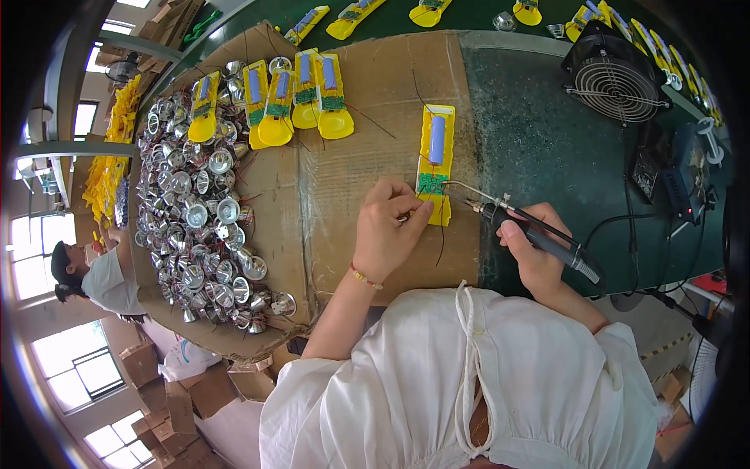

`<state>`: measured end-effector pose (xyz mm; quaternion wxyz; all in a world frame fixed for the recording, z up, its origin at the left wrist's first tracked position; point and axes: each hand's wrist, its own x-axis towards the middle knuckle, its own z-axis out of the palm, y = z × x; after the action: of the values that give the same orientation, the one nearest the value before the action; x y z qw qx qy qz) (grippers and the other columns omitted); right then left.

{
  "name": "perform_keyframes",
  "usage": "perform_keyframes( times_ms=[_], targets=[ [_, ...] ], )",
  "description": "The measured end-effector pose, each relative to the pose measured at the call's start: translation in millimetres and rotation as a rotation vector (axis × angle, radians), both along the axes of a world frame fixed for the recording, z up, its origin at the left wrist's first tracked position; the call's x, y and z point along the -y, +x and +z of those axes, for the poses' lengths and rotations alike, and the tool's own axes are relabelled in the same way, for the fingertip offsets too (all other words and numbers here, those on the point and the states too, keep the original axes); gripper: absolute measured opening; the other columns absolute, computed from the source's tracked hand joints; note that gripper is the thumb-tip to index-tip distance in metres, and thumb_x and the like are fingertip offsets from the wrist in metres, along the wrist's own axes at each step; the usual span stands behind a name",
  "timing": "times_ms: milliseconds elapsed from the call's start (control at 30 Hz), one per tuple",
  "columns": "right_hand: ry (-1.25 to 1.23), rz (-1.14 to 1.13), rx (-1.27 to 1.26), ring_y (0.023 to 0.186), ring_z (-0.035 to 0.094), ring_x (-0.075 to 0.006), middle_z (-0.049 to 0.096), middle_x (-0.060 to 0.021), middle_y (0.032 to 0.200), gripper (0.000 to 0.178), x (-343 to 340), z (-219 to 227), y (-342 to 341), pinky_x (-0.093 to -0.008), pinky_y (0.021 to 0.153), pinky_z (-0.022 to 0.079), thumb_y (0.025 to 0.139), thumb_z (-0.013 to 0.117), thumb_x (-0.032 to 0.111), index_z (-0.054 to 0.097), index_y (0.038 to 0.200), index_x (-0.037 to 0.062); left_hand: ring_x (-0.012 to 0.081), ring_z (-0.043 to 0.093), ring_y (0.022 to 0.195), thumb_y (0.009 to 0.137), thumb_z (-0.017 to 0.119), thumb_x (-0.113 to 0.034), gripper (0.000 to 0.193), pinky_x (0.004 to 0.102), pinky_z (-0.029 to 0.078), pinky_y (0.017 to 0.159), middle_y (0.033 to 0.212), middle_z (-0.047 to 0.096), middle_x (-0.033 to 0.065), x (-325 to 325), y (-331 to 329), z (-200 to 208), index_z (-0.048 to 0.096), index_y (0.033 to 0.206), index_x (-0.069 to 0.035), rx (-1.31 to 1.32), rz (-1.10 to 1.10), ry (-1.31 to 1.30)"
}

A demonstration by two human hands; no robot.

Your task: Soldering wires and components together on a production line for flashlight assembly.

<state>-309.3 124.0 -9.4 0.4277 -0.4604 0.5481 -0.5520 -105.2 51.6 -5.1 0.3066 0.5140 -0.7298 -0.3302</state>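
Note:
A yellow plastic flashlight housing [441,211] lies on the cardboard in front of me. It carries a blue-purple cylindrical battery [437,141] and a small green circuit board [431,183], with thin dark wires sticking out at both ends. My right hand [539,254] grips a black soldering iron [551,244], whose thin metal feed tube and tip reach the circuit board's right side. At the board's lower left, my left hand [389,227] is closed in a pinch beside the housing; what its fingers hold is too small to make out.
Many silver reflector cups [195,215] are heaped on the cardboard [351,94] at left. Several yellow housings with batteries [277,109] lie beside them. A black fan [613,82] and a soldering station [687,184] with cables stand at right. Another person [109,273] works far left.

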Motion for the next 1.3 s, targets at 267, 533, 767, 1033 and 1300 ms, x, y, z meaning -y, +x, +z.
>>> perform_keyframes(
  times_ms=[267,533,767,1033,1300],
  targets=[
    [-0.055,-0.08,0.037,0.058,0.051,-0.0038,0.058,-0.0019,0.065,0.015,2.8,-2.6,5.1,-0.0191,0.052,0.041,0.078,0.066,0.008,0.055,0.083,-0.0006,0.023,0.053,0.072,0.069,0.068,-0.01,0.007,0.0335,0.042,0.065,0.076,0.055,0.0075,0.9,2.5,-4.0,0.066,0.068,-0.003,0.041,-0.026,-0.029],
    [-0.004,0.015,-0.06,0.059,0.057,-0.0111,0.06,-0.0099,0.07,0.016,-1.6,-3.3,2.5,-0.0231,0.056,0.048,0.081,0.062,0.01,0.052,0.085,-0.0019,0.023,0.053,0.074,0.07,0.067,-0.012,0.009,0.0338,0.041,0.068,0.076,0.056,0.0065,2.7,2.6,-5.0,0.065,0.067,-0.004,0.035,-0.009,0.001],
    [-0.026,0.042,-0.091,0.059,0.057,-0.0111,0.06,-0.0097,0.07,0.017,0.0,-0.7,2.7,-0.0231,0.055,0.047,0.081,0.062,0.01,0.052,0.086,-0.0022,0.0234,0.053,0.075,0.07,0.067,-0.012,0.008,0.0343,0.041,0.069,0.077,0.057,0.0063,2.3,2.5,-5.5,0.065,0.067,-0.004,0.035,-0.012,0.001],
    [-0.082,-0.068,0.067,0.061,0.057,-0.0101,0.06,-0.009,0.071,0.015,-1.8,-1.9,0.9,-0.0227,0.056,0.047,0.081,0.062,0.007,0.053,0.087,-0.0025,0.0231,0.052,0.078,0.071,0.066,-0.014,0.01,0.0343,0.039,0.071,0.078,0.057,0.0042,2.9,2.4,-7.5,0.065,0.067,-0.006,0.059,0.005,0.047],
    [-0.066,-0.105,0.193,0.061,0.056,-0.0111,0.06,-0.0104,0.071,0.013,-1.8,-6.0,-4.0,-0.0231,0.057,0.046,0.083,0.059,0.008,0.052,0.088,-0.0021,0.0238,0.052,0.077,0.07,0.067,-0.015,0.011,0.0349,0.039,0.071,0.078,0.058,0.005,3.7,2.0,-7.3,0.065,0.066,-0.005,0.08,0.004,-0.005]
  ],
)
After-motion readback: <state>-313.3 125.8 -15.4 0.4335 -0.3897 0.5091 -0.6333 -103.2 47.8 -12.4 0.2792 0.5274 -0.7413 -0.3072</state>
